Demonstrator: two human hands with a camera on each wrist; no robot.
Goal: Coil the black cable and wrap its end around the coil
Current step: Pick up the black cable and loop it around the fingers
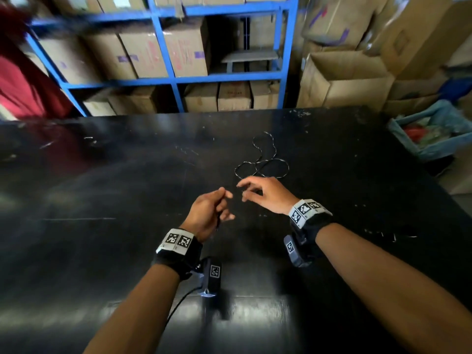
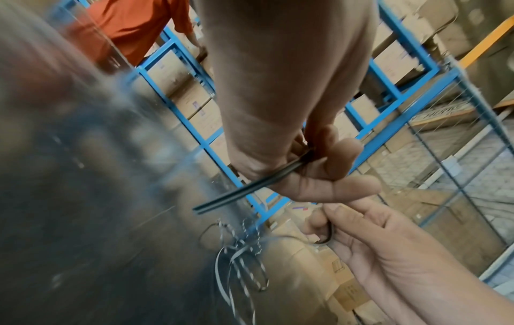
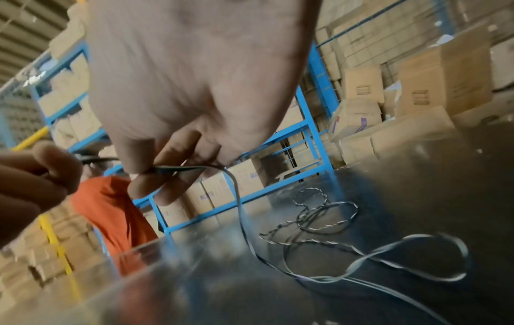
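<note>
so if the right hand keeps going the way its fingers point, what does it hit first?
Probably the left hand: the right hand points at its fingertips just across a small gap, both pinching the black cable. Depth is unclear.

No legible text anywhere.

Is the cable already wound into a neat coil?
No. In the right wrist view the black cable lies in loose loops on the black table.

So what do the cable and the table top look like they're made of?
The black cable looks like thin plastic-sheathed flat twin wire: a groove runs along the stub in the left hand, and the loops lying on the table glint. The table looks like black-painted or laminated board, semi-glossy, with pale scratches and chips; which it is, I cannot tell.
</note>
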